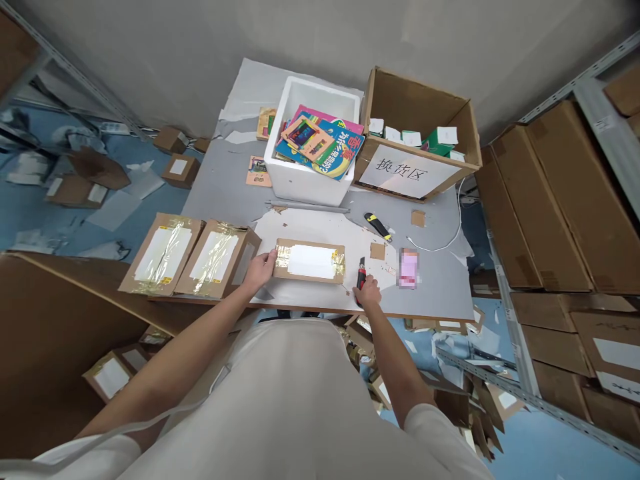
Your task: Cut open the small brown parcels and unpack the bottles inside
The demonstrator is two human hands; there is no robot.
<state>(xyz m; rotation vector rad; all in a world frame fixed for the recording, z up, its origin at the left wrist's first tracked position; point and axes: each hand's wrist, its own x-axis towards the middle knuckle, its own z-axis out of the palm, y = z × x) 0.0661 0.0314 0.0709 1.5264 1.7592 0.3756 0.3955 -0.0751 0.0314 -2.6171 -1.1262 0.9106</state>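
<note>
A taped cardboard box point(311, 261) with a white label lies lengthwise in front of me on a white sheet. My left hand point(262, 269) grips its left end, thumb on top near the shiny tape. In my right hand point(369, 292) is a red and black utility knife point(361, 272), its tip pointing away from me, just right of the box. Two more taped boxes, the nearer one point(214, 259) and the outer one point(163, 255), stand side by side left of my left hand. A black and yellow cutter point(379, 227) rests farther back on the table.
Toward the wall stand a white foam bin point(310, 190) full of books and an open carton point(415, 175) holding green-and-white boxes. A white cable point(453, 237) curls at the right beside a blurred pink item point(409, 269). Shelves with cartons point(550, 200) rise on the right.
</note>
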